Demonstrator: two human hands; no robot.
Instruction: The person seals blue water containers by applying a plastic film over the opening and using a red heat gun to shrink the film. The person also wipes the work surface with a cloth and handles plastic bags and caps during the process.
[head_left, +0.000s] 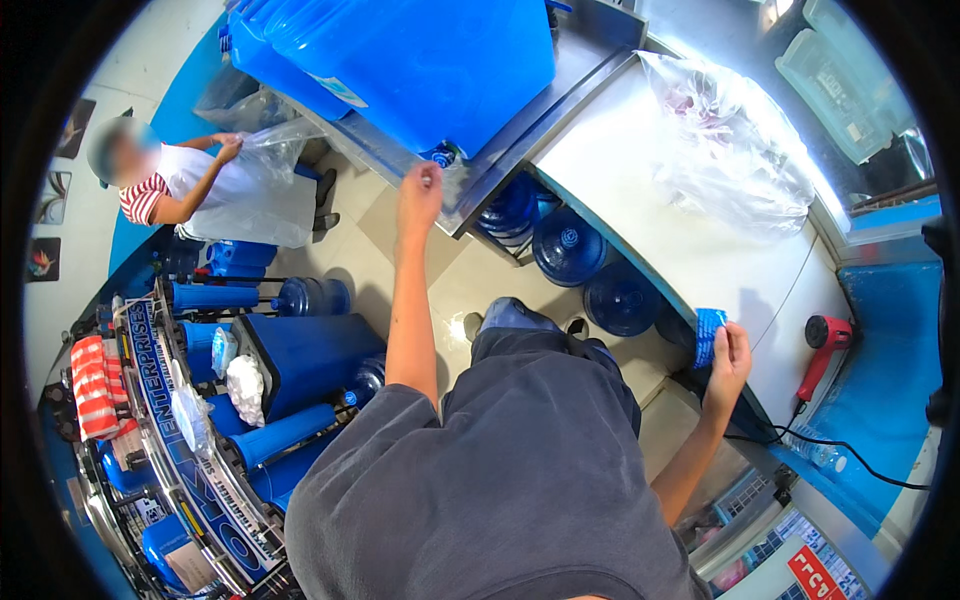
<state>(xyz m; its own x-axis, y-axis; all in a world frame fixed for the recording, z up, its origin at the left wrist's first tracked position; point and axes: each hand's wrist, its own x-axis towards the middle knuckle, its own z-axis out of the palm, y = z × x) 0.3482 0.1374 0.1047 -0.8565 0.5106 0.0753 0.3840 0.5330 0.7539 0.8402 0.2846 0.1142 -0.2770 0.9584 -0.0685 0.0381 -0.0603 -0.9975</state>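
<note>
My left hand (420, 196) is raised at the corner of the stainless steel counter, its fingers curled. Just beyond the fingertips is a round blue capped spout (444, 155) at the lower end of a large blue plastic water container (450, 67). Whether those fingers grip something small cannot be told. In my right hand (730, 360) is a flattened piece of blue printed plastic film (707, 336), pinched between thumb and fingers. That hand is over the front edge of the white tiled counter (645, 165).
A red heat gun (823, 352) with a black cord rests on the tiled counter, near a clear plastic bag (720, 150). Round blue water bottles (570, 246) stand underneath. At left, another person (187, 180) handles clear plastic beside filter housings and a dark blue bin (322, 360).
</note>
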